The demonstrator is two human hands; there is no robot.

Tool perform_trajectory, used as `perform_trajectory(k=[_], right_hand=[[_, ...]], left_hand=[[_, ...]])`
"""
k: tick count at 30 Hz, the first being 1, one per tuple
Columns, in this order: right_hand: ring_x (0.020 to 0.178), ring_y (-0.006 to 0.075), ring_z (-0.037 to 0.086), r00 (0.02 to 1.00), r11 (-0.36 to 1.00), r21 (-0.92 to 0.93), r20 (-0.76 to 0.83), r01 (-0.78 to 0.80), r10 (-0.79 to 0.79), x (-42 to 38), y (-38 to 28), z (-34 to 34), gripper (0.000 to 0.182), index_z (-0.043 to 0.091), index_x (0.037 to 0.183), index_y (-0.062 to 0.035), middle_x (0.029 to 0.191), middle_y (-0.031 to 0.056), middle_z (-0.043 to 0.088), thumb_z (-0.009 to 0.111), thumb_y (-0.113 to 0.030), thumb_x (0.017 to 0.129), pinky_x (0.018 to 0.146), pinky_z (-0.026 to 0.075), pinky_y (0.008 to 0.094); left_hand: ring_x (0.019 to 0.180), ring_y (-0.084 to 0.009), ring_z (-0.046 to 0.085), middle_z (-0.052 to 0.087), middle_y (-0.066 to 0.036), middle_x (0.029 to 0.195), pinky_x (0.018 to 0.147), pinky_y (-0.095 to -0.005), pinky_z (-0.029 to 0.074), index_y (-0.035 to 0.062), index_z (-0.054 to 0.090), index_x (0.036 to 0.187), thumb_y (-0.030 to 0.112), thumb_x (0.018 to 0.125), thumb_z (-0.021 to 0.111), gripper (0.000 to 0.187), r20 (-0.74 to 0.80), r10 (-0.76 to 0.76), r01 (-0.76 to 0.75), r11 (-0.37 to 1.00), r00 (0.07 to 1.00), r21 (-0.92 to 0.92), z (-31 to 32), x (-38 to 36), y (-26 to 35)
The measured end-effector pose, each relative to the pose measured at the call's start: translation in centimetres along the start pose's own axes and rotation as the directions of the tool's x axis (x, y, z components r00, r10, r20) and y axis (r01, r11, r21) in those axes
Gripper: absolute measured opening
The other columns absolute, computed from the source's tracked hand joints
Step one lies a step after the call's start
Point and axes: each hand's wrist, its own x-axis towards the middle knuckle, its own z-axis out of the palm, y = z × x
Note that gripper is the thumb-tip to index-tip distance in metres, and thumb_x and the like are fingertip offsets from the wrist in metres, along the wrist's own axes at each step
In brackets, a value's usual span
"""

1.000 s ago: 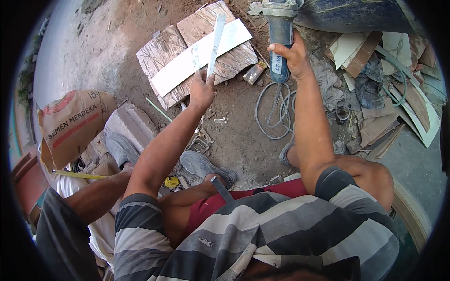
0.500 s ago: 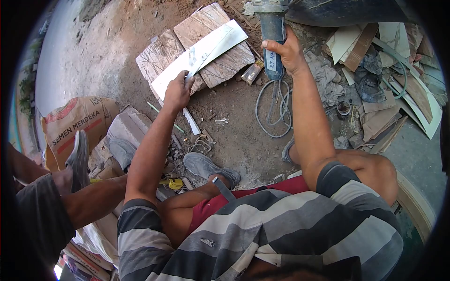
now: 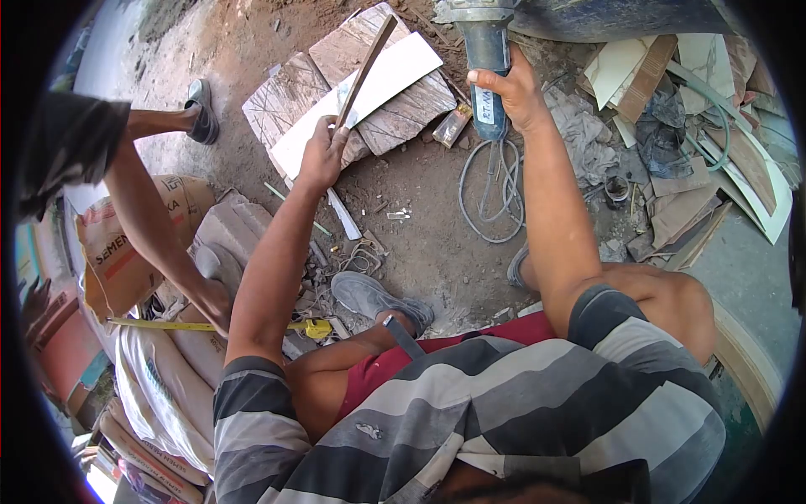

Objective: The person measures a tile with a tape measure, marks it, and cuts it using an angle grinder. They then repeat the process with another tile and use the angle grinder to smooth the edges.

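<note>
Above dusty ground (image 3: 420,189), the left hand (image 3: 322,156) pinches a likely brittle strip (image 3: 368,70) by its near end, the right hand (image 3: 518,94) gripping mid-body a partly cropped, apparently hefty grinder (image 3: 485,55).

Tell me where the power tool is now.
Held in the right hand, the power tool is at the top of the head view, right of centre, with the white panel to its left and its looped cord below.

Tile strip (image 3: 390,76): is lying across the slabs (image 3: 290,88).
Grinder (image 3: 487,63): is hanging between slabs and offcuts (image 3: 620,71).
Cement bag (image 3: 102,273): is sitting left of the slabs.
</note>
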Motion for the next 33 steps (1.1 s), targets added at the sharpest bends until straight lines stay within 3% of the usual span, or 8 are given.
perform_trajectory(k=[1,3,9,11,16,22,24,33], right_hand=[[0.085,0.0183,0.063,1.000,1.000,0.000,-0.013,-0.008,0.008,-0.1,0.0,0.1,0.058,0.054,0.116,-0.0018,0.095,0.0092,0.063,0.081,-0.028,0.071,0.078,0.052,0.0331],[0.087,0.0183,0.062,1.000,1.000,-0.003,-0.019,-0.015,0.015,-0.1,0.2,0.0,0.060,0.055,0.117,-0.0020,0.097,0.0091,0.063,0.081,-0.029,0.071,0.079,0.051,0.0332],[0.094,0.0182,0.059,0.999,0.994,-0.104,-0.028,0.038,-0.041,0.4,1.6,-0.4,0.067,0.053,0.123,-0.0007,0.102,0.0079,0.061,0.083,-0.030,0.071,0.084,0.048,0.0318],[0.093,0.0182,0.058,0.999,0.995,-0.094,-0.028,0.031,-0.034,0.2,1.5,-0.3,0.067,0.053,0.123,-0.0005,0.102,0.0080,0.061,0.083,-0.030,0.071,0.084,0.047,0.0317],[0.093,0.0182,0.058,1.000,0.993,-0.118,-0.024,-0.001,-0.001,0.2,2.0,-1.1,0.066,0.053,0.122,-0.0002,0.102,0.0084,0.061,0.083,-0.030,0.071,0.083,0.048,0.0323],[0.091,0.0177,0.059,0.998,0.997,-0.067,-0.050,-0.033,0.029,0.5,2.7,-1.6,0.063,0.054,0.120,-0.0006,0.100,0.0085,0.061,0.083,-0.029,0.071,0.082,0.048,0.0320],[0.090,0.0173,0.058,0.998,0.995,-0.103,-0.064,-0.014,0.007,0.6,2.9,-1.6,0.063,0.054,0.120,-0.0005,0.100,0.0085,0.061,0.083,-0.028,0.071,0.081,0.048,0.0313],[0.090,0.0177,0.058,0.998,0.993,-0.116,-0.063,-0.003,-0.004,0.8,3.7,-1.9,0.064,0.054,0.121,0.0000,0.100,0.0086,0.061,0.083,-0.029,0.072,0.082,0.048,0.0311]], left_hand=[[0.060,-0.0158,0.050,0.054,-0.004,0.074,0.057,-0.0306,0.041,0.0047,0.054,0.109,0.030,0.104,0.048,0.026,0.294,-0.248,0.364,0.812,0.923,-0.456,2.2,0.2,1.9],[0.058,-0.0094,0.041,0.046,0.002,0.072,0.051,-0.0261,0.037,0.0068,0.054,0.105,0.031,0.106,0.039,0.029,0.353,-0.410,0.541,0.655,0.841,-0.528,4.9,-0.1,5.1],[0.062,-0.0109,0.044,0.047,0.000,0.077,0.053,-0.0276,0.039,0.0091,0.054,0.102,0.029,0.105,0.038,0.026,0.275,-0.526,0.537,0.446,0.805,-0.716,13.9,1.1,6.5],[0.066,-0.0125,0.047,0.048,-0.002,0.079,0.056,-0.0284,0.043,0.0088,0.054,0.103,0.027,0.105,0.037,0.025,0.277,-0.555,0.463,0.226,0.784,-0.857,16.1,1.4,6.6],[0.065,-0.0124,0.048,0.052,-0.002,0.079,0.056,-0.0275,0.043,0.0075,0.056,0.107,0.028,0.107,0.038,0.027,0.252,-0.480,0.427,0.300,0.840,-0.853,18.2,2.0,7.2],[0.063,-0.0137,0.052,0.054,-0.003,0.081,0.056,-0.0303,0.048,0.0061,0.055,0.109,0.024,0.106,0.044,0.021,0.325,-0.540,0.521,0.260,0.777,-0.813,18.3,2.5,8.8],[0.077,-0.0162,0.059,0.058,-0.004,0.091,0.067,-0.0327,0.052,0.0072,0.052,0.118,0.027,0.107,0.043,0.025,0.373,-0.528,0.558,0.246,0.763,-0.793,18.3,2.6,9.0],[0.085,-0.0151,0.061,0.062,-0.003,0.106,0.076,-0.0397,0.055,0.0080,0.051,0.122,0.027,0.107,0.043,0.026,0.402,-0.555,0.616,0.274,0.729,-0.739,18.4,3.2,9.5]])
